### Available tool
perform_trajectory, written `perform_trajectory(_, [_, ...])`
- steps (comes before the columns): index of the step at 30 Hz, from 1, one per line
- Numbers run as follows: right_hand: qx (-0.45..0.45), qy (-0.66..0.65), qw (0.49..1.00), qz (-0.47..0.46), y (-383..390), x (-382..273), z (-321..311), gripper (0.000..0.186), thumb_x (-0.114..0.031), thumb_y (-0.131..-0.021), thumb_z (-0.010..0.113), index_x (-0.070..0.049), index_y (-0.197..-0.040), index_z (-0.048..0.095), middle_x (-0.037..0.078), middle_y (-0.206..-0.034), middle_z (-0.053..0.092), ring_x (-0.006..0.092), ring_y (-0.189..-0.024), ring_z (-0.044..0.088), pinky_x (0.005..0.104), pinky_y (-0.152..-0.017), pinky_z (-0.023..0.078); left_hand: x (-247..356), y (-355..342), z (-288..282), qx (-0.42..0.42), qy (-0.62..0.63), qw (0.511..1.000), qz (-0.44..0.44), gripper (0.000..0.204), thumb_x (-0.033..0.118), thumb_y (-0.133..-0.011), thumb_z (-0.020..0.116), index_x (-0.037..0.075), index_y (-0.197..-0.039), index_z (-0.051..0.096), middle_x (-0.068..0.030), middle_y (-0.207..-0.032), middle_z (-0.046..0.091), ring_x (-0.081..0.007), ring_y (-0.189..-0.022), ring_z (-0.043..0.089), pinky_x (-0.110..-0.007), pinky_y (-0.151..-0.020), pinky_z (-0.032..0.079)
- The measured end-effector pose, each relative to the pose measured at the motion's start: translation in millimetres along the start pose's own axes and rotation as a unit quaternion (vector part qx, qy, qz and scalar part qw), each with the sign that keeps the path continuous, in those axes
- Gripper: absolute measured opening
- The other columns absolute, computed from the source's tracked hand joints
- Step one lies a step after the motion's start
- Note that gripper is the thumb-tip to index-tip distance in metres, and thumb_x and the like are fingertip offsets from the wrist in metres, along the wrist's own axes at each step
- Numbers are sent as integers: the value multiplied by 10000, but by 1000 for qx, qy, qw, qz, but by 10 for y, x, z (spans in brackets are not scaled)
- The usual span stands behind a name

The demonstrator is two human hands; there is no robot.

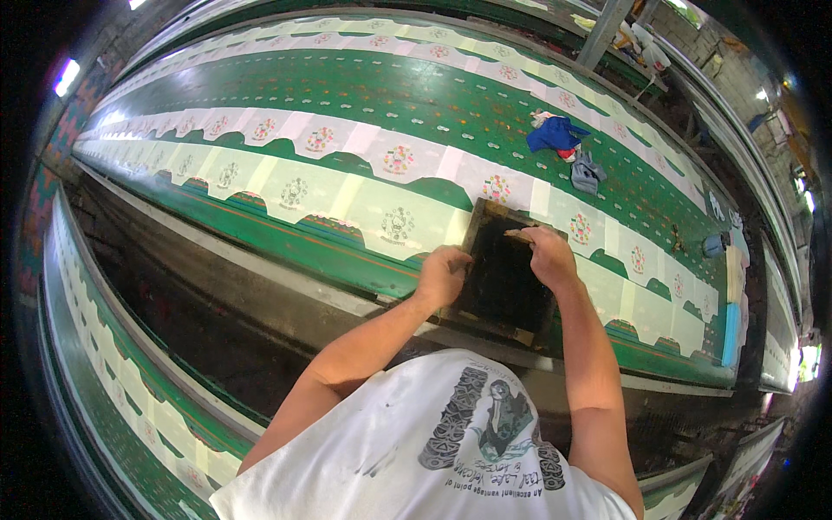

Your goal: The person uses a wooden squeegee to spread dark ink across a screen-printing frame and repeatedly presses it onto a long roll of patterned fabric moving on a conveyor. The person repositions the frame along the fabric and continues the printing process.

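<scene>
A dark screen-printing frame (496, 290) with wooden edges lies over the near row of pale fabric pieces (355, 204) on a long green table. My left hand (444, 276) is closed on the frame's left edge. My right hand (551, 257) is closed around a squeegee (518, 234) over the upper part of the screen; only a thin brown strip of it shows. Left of the frame, the near pieces carry dark outline prints. The row just beyond bears coloured round prints. What lies under the frame is hidden.
Blue cloth (555, 134) and a grey cloth (588, 173) lie farther back on the green table (329, 87). At its right end stand a grey-blue container (715, 246) and stacked material (735, 282). Another printing table (130, 381) runs along the lower left. A metal post (605, 35) rises behind.
</scene>
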State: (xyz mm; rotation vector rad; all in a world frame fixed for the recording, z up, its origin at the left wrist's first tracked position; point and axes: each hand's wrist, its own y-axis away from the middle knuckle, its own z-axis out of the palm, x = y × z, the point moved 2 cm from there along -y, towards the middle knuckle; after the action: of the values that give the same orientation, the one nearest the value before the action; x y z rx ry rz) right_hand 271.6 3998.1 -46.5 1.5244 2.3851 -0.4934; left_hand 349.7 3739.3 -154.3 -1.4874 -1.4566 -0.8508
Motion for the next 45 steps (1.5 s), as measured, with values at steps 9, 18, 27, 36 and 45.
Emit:
perform_trajectory(9, [-34,-26,999,-9,244,-248,28,440,60,-914,658,-70,-1314,786,197,-1111,753,446,-1076,719,531,-960,583,227,-24,-156,-31,-9,999,10,292,-84,-835,802,61,-1088,820,-204,-1308,756,-389,-1246,728,-438,-1059,581])
perform_trajectory(18, [14,-9,998,-53,1169,-832,135,433,12,-874,645,-78,-1270,795,126,-1126,748,373,-1064,713,488,-981,564,139,30,-64,40,40,996,72,250,-109,-885,749,29,-1086,805,-222,-1224,742,-375,-1139,734,-414,-975,593])
perform_trajectory(27, [0,-81,997,-16,1559,-934,169,369,-150,-936,783,-75,-1297,788,129,-1286,713,382,-1257,647,504,-1089,532,26,202,77,54,7,992,112,366,-71,-778,788,72,-1115,788,-254,-1474,673,-420,-1352,635,-486,-1154,508])
perform_trajectory(36, [220,-167,942,191,2093,-214,236,340,-189,-992,802,-51,-1302,778,194,-1335,738,428,-1271,680,518,-1123,530,329,244,122,43,66,996,39,392,-164,-713,737,50,-1040,761,-205,-1432,724,-357,-1267,683,-426,-1132,512])
perform_trajectory(45, [214,-226,930,194,2838,699,-172,337,-138,-982,801,-42,-1305,780,186,-1380,743,402,-1320,670,493,-1164,511,861,479,1193,49,61,993,90,355,-132,-712,746,76,-996,783,-264,-1554,663,-395,-1405,627,-453,-1228,445])
